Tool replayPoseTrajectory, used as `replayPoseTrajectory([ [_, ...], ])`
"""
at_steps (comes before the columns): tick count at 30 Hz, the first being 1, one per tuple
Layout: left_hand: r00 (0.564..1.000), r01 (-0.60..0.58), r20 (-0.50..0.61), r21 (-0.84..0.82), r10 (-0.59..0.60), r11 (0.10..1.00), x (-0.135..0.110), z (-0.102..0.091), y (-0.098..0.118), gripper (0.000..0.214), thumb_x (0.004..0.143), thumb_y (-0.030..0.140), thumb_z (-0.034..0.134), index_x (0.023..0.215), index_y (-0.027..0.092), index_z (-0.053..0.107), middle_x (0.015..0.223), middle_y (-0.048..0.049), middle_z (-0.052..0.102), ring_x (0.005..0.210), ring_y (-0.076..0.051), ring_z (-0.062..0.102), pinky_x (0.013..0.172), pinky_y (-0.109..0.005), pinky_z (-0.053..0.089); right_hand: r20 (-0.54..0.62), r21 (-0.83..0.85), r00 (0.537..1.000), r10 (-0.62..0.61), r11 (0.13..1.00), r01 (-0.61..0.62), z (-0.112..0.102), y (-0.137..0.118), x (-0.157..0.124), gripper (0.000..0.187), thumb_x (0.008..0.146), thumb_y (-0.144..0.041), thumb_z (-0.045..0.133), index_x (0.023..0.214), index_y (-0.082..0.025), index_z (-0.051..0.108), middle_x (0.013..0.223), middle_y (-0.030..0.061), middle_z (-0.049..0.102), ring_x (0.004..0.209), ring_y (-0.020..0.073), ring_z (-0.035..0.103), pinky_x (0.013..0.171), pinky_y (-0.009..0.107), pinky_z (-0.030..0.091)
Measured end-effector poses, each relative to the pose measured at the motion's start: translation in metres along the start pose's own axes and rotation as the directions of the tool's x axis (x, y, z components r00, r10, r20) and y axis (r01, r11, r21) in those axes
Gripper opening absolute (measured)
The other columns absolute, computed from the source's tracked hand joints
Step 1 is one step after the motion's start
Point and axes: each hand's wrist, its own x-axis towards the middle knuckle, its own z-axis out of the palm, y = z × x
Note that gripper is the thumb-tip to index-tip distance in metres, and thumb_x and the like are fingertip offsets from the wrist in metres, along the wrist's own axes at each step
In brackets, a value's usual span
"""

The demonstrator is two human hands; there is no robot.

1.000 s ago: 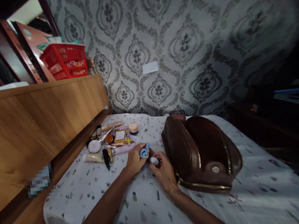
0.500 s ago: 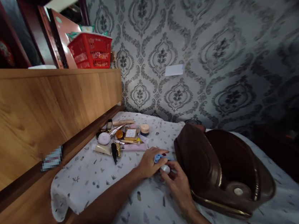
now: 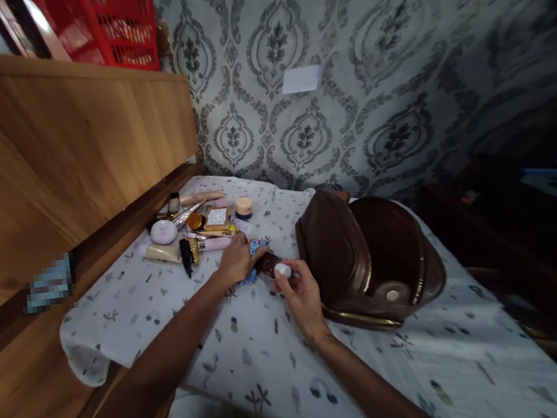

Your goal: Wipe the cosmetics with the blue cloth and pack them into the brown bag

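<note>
the blue cloth (image 3: 258, 245) has shifted left from the white cap (image 3: 282, 271), baring the dark container (image 3: 267, 264) just left of the brown bag (image 3: 333, 249); wiping seems underway. the left hand (image 3: 237, 262) has fingers gripping cloth; the right hand (image 3: 302, 297) pinches the cap.

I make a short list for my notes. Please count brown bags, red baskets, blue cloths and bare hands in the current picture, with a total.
Brown bag: 1
Red basket: 1
Blue cloth: 1
Left hand and right hand: 2
Total: 5
</note>
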Motion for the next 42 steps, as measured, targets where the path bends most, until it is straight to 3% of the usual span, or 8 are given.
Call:
replayPoseTrajectory([
  [7, 0.998, 0.054, -0.027, 0.067, -0.052, 0.996, 0.004, -0.015, -0.003, 0.027, 0.097, 0.045, 0.05, 0.103, 0.02, 0.059, 0.098, -0.0071, 0.065, 0.094, -0.023, 0.063, 0.085, -0.035, 0.049, 0.019, -0.005, 0.996, -0.088, 0.996, 0.088, -0.002, 0.015, 0.001, 0.033, 0.083, -0.045, 0.065, 0.104, -0.019, 0.061, 0.102, 0.007, 0.059, 0.075, 0.0168, 0.061, 0.062, 0.028, 0.054],
  [10, 0.981, 0.031, -0.19, -0.062, -0.042, 0.998, 0.008, -0.026, 0.003, 0.022, 0.097, 0.041, 0.051, 0.099, 0.02, 0.056, 0.091, -0.0046, 0.064, 0.086, -0.021, 0.062, 0.082, -0.034, 0.048, 0.012, -0.069, 0.987, -0.163, 0.984, 0.164, -0.005, 0.017, 0.002, 0.029, 0.084, -0.039, 0.064, 0.106, -0.02, 0.064, 0.105, 0.0085, 0.059, 0.086, 0.0201, 0.063, 0.068, 0.03, 0.055],
  [13, 0.945, -0.134, -0.323, -0.233, 0.053, 0.963, 0.006, -0.031, 0.02, 0.021, 0.095, 0.041, 0.053, 0.092, 0.021, 0.055, 0.086, -0.0017, 0.061, 0.081, -0.018, 0.06, 0.08, -0.031, 0.048, 0.042, -0.16, 0.973, -0.229, 0.959, 0.232, -0.007, 0.014, 0.002, 0.024, 0.085, -0.032, 0.062, 0.106, -0.021, 0.066, 0.102, 0.0075, 0.06, 0.091, 0.0206, 0.062, 0.073, 0.03, 0.055],
  [17, 0.938, -0.347, -0.079, -0.235, 0.338, 0.908, -0.007, -0.022, 0.042, 0.027, 0.098, 0.04, 0.047, 0.083, 0.02, 0.058, 0.083, -0.0031, 0.061, 0.081, -0.018, 0.06, 0.078, -0.029, 0.048, 0.072, -0.266, 0.957, -0.28, 0.92, 0.289, -0.007, 0.014, 0.001, 0.015, 0.083, -0.022, 0.06, 0.096, -0.022, 0.067, 0.091, 0.004, 0.059, 0.079, 0.0174, 0.059, 0.067, 0.028, 0.052],
  [19, 0.918, -0.388, 0.015, -0.185, 0.397, 0.903, -0.013, -0.015, 0.045, 0.032, 0.099, 0.041, 0.043, 0.08, 0.02, 0.059, 0.081, -0.0046, 0.063, 0.082, -0.02, 0.061, 0.079, -0.032, 0.049, 0.046, -0.295, 0.958, -0.281, 0.913, 0.282, -0.005, 0.016, 0.0, 0.012, 0.079, -0.018, 0.061, 0.09, -0.021, 0.065, 0.085, 0.0022, 0.057, 0.071, 0.0158, 0.056, 0.064, 0.027, 0.05],
  [29, 0.978, -0.147, 0.101, -0.289, 0.182, 0.946, -0.005, -0.012, 0.021, 0.038, 0.098, 0.05, 0.038, 0.08, 0.021, 0.054, 0.074, 0.0001, 0.058, 0.072, -0.018, 0.057, 0.072, -0.03, 0.048, 0.028, -0.224, 0.962, -0.272, 0.936, 0.271, -0.003, 0.011, -0.001, 0.03, 0.077, -0.006, 0.059, 0.101, -0.023, 0.067, 0.093, 0.0026, 0.059, 0.082, 0.0159, 0.061, 0.069, 0.025, 0.052],
  [32, 0.989, -0.094, 0.077, -0.297, 0.122, 0.95, -0.003, -0.009, 0.017, 0.042, 0.097, 0.055, 0.037, 0.083, 0.02, 0.055, 0.082, -0.0026, 0.063, 0.082, -0.021, 0.06, 0.08, -0.033, 0.05, 0.024, -0.238, 0.967, -0.253, 0.938, 0.252, -0.006, 0.01, 0.0, 0.034, 0.076, -0.003, 0.06, 0.102, -0.024, 0.066, 0.094, 0.002, 0.058, 0.083, 0.0159, 0.061, 0.072, 0.026, 0.052],
  [42, 0.989, -0.147, -0.016, -0.017, 0.147, 0.989, -0.001, -0.008, 0.023, 0.047, 0.1, 0.051, 0.027, 0.081, 0.021, 0.057, 0.076, -0.0054, 0.065, 0.076, -0.023, 0.062, 0.075, -0.035, 0.049, 0.039, -0.297, 0.974, -0.221, 0.928, 0.223, -0.009, 0.009, 0.005, 0.027, 0.083, -0.008, 0.058, 0.105, -0.021, 0.066, 0.092, 0.0029, 0.06, 0.081, 0.0165, 0.058, 0.077, 0.029, 0.05],
])
